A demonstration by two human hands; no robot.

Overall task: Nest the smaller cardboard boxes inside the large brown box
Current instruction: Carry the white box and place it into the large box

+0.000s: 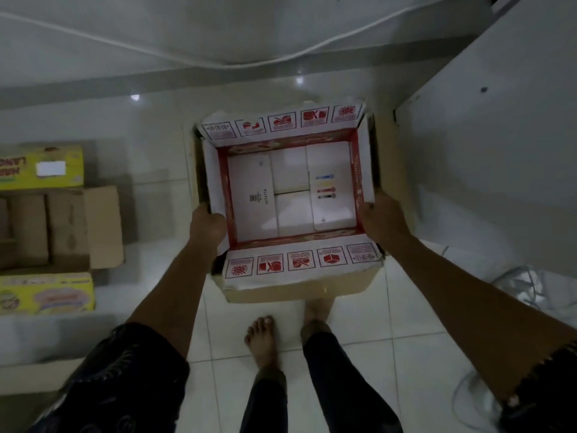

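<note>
A white and red printed cardboard box (pixel 290 260) sits inside the large brown box (pixel 296 292), its flaps open and folded out over the brown rim. The printed box's white inner bottom is bare. My left hand (pixel 207 225) grips its left wall. On the opposite wall my right hand (pixel 382 214) is closed over the edge. Only the front face and thin side strips of the brown box show around the inner one.
At the left stand an open brown carton (pixel 67 226) and two yellow printed boxes (pixel 42 167) (pixel 46 293). A white panel (pixel 487 170) rises at the right, with loose cables (pixel 521 285) on the tiled floor. My bare feet (pixel 262 339) are just below the box.
</note>
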